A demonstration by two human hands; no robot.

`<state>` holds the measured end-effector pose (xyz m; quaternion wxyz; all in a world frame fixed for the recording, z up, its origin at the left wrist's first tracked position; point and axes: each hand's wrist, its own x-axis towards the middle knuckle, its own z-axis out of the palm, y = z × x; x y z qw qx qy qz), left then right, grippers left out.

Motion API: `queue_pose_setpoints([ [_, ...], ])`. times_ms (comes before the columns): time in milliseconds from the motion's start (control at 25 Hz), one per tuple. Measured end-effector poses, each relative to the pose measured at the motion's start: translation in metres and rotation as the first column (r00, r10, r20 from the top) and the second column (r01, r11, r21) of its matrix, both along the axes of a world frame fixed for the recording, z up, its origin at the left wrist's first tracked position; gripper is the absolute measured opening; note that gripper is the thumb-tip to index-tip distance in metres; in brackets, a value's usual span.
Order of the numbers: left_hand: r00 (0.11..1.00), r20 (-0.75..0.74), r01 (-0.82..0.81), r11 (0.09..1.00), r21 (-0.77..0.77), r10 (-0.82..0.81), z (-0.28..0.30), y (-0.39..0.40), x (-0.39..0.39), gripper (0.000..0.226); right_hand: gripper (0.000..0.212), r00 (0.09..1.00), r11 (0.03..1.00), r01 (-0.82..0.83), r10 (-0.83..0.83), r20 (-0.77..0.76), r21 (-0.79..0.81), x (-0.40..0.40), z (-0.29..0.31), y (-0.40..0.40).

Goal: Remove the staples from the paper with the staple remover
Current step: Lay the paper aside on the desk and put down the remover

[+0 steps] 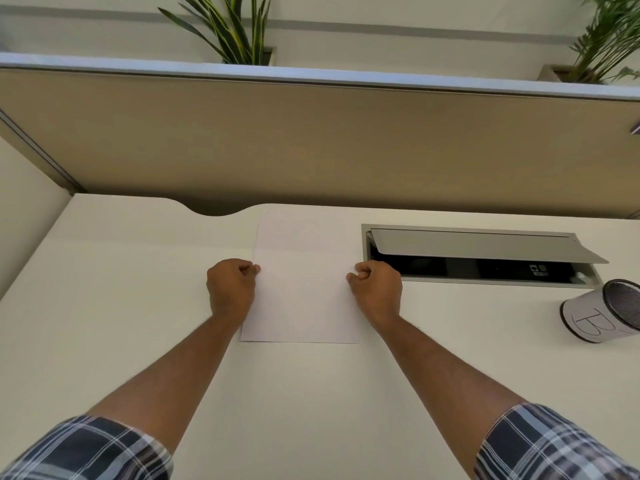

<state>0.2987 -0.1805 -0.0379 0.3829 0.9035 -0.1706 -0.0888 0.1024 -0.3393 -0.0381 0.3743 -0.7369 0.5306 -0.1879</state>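
plain white paper [299, 282] lies flat, left hand [230, 289] and right hand [377, 289] pinching its side edges.

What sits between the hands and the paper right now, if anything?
Nothing visible. The left hand and right hand already pinch the paper at its side edges. No staple remover or staples are visible in this view.

left hand [231, 289] and right hand [376, 287] pinching paper [301, 282] edges, white desk [138, 289]

White paper [301, 282] on cream desk [138, 289]; blue plaid sleeves [90, 452].
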Motion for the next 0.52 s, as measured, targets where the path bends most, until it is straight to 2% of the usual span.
queue_pose_setpoints([
  [120,0.999,0.028,0.022,0.999,0.035,-0.023,-0.0026,-0.0002,0.0025,0.017,0.016,1.0,1.0,0.007,-0.007,-0.006,0.002,0.0003,-0.0031,0.0005],
  [520,0.998,0.04,0.037,0.996,0.079,-0.04,-0.0051,-0.0035,0.0092,0.019,0.02,1.0,1.0,-0.018,0.018,-0.025,-0.014,0.0043,-0.0059,-0.0049],
])
